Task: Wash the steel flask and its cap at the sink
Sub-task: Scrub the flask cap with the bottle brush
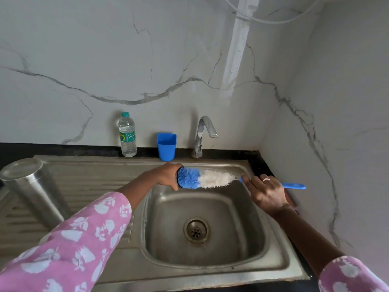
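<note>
Just above the far rim of the sink basin (162,228), both hands meet over a bottle brush (202,179). The left hand (168,175) curls its fingers and thumb round a small dark-rimmed cap (177,180), which it holds with the opening facing right. The blue tip of the brush head is pushed into that opening, and the white bristles trail out to the right of it.

The right hand (267,192), a ring (265,179) on one finger, hovers over the basin's right far corner, seen from the back. Its fingers are wrapped round the brush's blue handle (293,185), whose free end sticks out past the knuckles beyond the basin's right edge.

The steel flask (31,186) stands on the ribbed drainboard (88,186) well left of the basin, flat closed end up, touched by neither hand.

Behind the basin, a chrome tap (202,133) rises with its spout turned right. A blue plastic cup (166,146) sits just left of the tap, and a clear water bottle (127,135) with a green cap stands further left. At the basin's bottom lies the round drain (196,230). Pink floral sleeves (80,239) cover both arms; the right one is pushed back towards the elbow.
</note>
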